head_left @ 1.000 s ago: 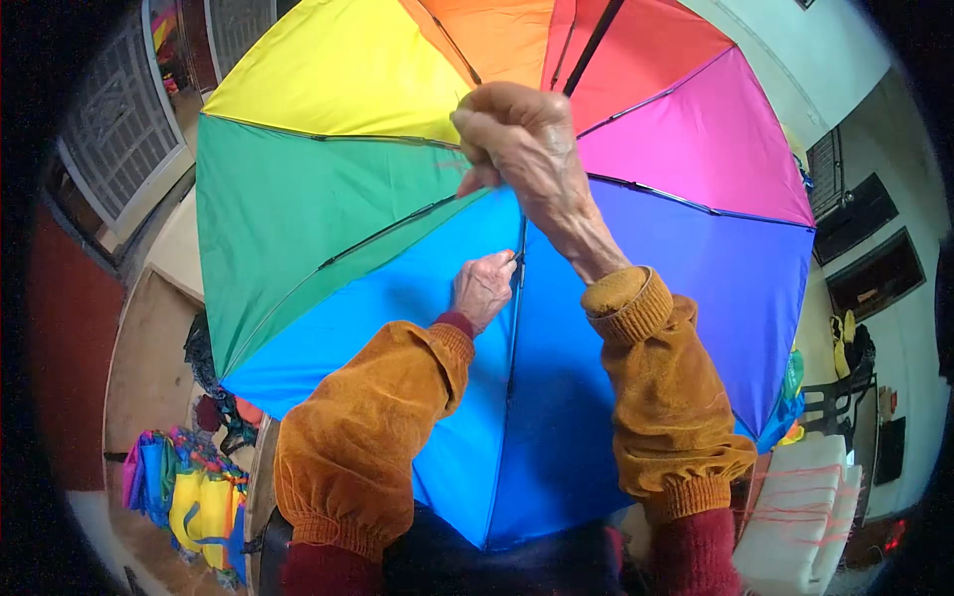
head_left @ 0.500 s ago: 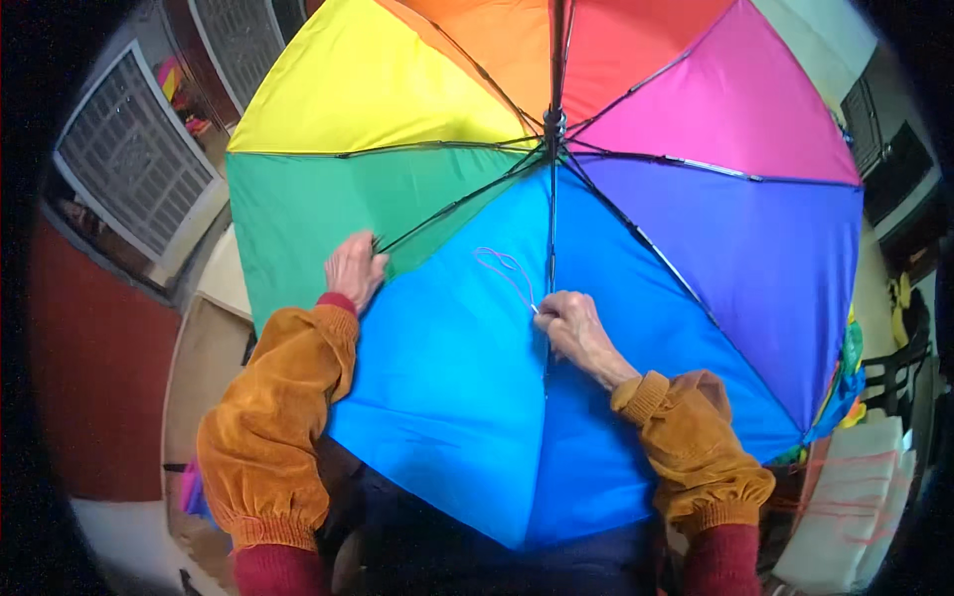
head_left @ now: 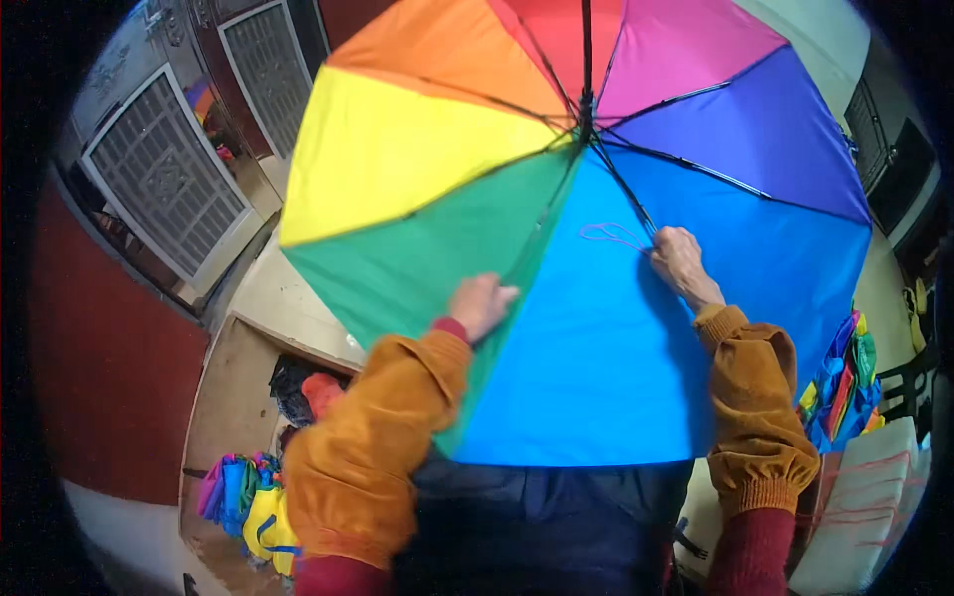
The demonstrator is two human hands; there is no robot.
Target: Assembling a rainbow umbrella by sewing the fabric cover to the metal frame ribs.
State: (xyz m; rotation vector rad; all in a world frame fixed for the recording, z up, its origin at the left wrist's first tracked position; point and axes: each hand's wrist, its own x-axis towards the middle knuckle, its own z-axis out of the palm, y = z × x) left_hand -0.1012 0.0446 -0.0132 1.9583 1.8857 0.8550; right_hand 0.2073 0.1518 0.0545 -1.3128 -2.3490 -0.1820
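A rainbow umbrella [head_left: 596, 328] is spread open in front of me with its inner side, dark ribs and shaft [head_left: 586, 60] showing. My left hand [head_left: 482, 306] is closed at the rib along the green and blue seam, slightly blurred. Farther right, my right hand [head_left: 684, 260] pinches at the rib on the blue part. From its fingertips a thin purple thread [head_left: 611, 234] runs out in a loop over the blue cloth. Whether a needle is between those fingers cannot be seen.
Folded colourful umbrellas [head_left: 243, 502] lie in a wooden tray [head_left: 224, 397] at lower left. More colourful cloth [head_left: 845, 387] hangs at right, above a white stack [head_left: 865, 497] tied with red string. A grilled door [head_left: 169, 179] stands far left, a black chair [head_left: 909, 382] far right.
The umbrella has turned counterclockwise, its yellow and green panels dropping on the left. Both hands have moved right with the ribs, the right one also upward and the left one slightly downward.
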